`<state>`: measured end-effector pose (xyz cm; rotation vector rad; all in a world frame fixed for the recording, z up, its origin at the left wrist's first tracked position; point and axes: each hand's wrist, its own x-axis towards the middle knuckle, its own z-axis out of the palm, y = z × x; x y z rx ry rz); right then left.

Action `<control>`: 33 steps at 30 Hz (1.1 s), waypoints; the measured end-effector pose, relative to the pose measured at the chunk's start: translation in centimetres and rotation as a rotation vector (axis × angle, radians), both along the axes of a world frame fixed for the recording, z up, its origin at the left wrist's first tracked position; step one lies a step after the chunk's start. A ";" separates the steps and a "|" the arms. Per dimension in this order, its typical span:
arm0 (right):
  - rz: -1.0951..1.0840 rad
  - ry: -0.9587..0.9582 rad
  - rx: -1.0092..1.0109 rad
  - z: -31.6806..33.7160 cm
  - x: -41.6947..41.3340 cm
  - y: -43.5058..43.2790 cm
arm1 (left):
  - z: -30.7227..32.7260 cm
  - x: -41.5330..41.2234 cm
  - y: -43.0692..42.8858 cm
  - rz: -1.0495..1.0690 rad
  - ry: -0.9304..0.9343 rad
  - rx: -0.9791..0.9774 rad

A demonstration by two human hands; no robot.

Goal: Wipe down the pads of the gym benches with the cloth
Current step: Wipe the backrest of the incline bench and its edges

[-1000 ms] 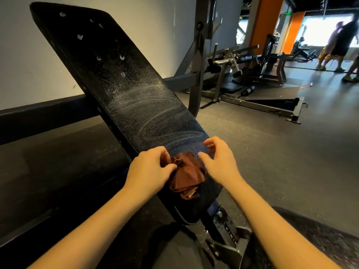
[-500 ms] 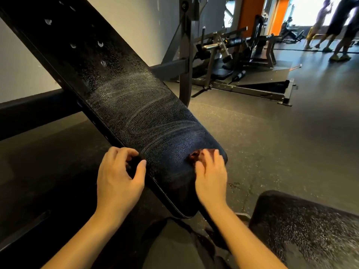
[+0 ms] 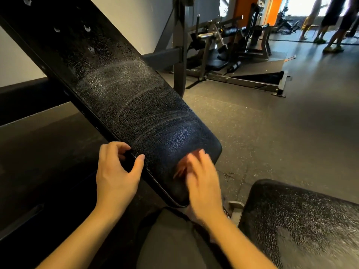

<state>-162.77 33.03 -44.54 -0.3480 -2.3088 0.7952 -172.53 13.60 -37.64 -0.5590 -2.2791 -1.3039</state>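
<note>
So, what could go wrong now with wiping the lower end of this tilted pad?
The cloth is bunched small under the right hand, so it might slip out. Droplets high on the back pad could be missed. The seat pad, speckled with spray, may be forgotten.

No text, label, brand, number or sign can be read here. A few pale and reddish marks sit on the grey metal bracket just below the lower end of the long black textured back pad. They are too small and blurred to make out as letters or figures.
</note>
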 end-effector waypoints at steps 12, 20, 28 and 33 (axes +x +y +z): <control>-0.204 -0.177 -0.125 3.8 -6.6 6.1 | 0.9 0.3 -0.4 -0.025 -0.047 -0.028; 0.403 0.000 0.465 6.3 -8.8 -3.2 | 4.2 -2.3 -1.6 0.126 0.006 -0.008; 0.122 -0.071 0.264 10.8 -14.2 -0.8 | 5.4 -5.8 -2.8 0.135 -0.006 0.070; 0.517 0.039 0.517 11.9 -16.2 -0.6 | 7.0 -8.8 -3.2 0.153 0.010 0.202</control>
